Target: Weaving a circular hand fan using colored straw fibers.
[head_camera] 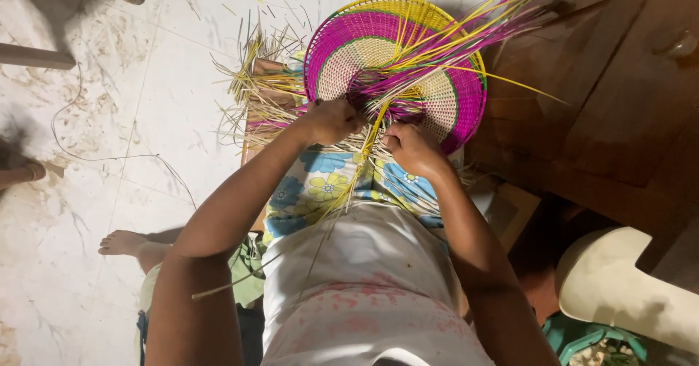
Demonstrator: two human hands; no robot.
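Hands (371, 136) grip woven basket (393, 60) — strands (466, 34) loose.

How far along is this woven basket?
Done: the basket has a natural centre with pink, green and yellow rings. In hand: left hand and right hand grip strands at its near edge. Left: loose strips still stick out unwoven.

Both arms reach forward; left hand (331, 120) and right hand (411, 147) fisted, close together
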